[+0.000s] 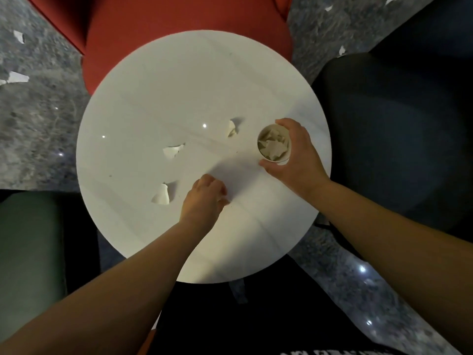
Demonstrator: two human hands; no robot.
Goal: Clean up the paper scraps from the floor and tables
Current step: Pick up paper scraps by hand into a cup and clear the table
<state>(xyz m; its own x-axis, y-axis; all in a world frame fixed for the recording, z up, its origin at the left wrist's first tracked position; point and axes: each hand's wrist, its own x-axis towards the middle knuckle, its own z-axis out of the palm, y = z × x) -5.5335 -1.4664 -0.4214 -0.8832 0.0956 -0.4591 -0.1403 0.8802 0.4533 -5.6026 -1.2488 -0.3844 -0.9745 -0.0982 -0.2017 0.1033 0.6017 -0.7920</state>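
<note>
Scraps on counter: three torn paper scraps (173, 151) lie loose on the round white counter (158, 73), left of the cup.
Cup: paper cup (273, 146), already holding scraps.
Right hand (294, 155): wrapped round the cup.
Left hand (206, 198): fingers curled; contents hidden, cannot tell.
Floor scraps (18, 78): several uncollected.
Risk: the light cup may tip and spill; curled scraps may slide off the glossy edge.

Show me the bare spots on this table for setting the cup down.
Bare: the far half of the round table by the red chair, and the near edge between the forearms. Crowded: the middle, with three scraps.
</note>
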